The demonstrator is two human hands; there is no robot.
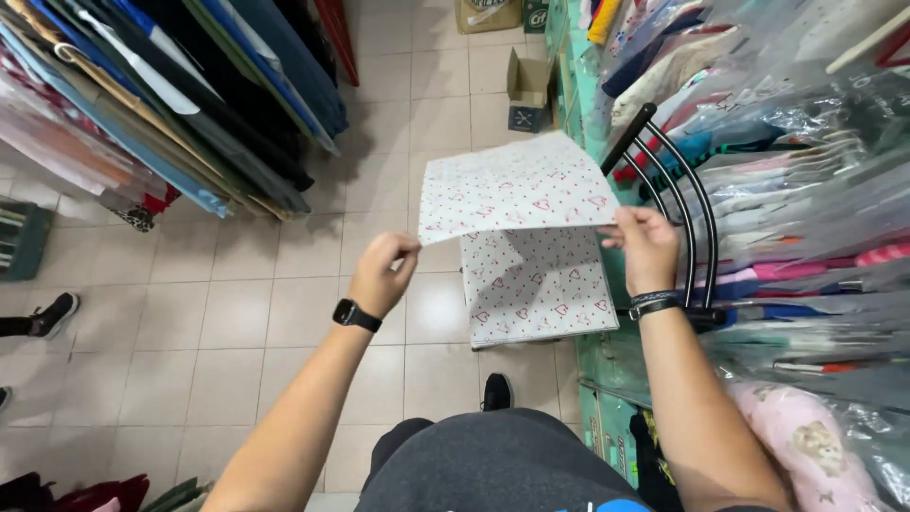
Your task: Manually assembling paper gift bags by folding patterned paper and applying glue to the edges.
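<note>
I hold a white sheet of wrapping paper printed with small red hearts, stretched flat in front of me. My left hand, with a black watch on the wrist, pinches its near left corner. My right hand, with a dark wristband, pinches the near right corner. Below the raised sheet a second part of the same patterned paper hangs or lies folded; I cannot tell whether the two parts are joined.
A rack of hanging clothes fills the upper left. Bagged garments and a black metal rail line the right. A small cardboard box stands on the tiled floor. Another person's shoe is at the left edge.
</note>
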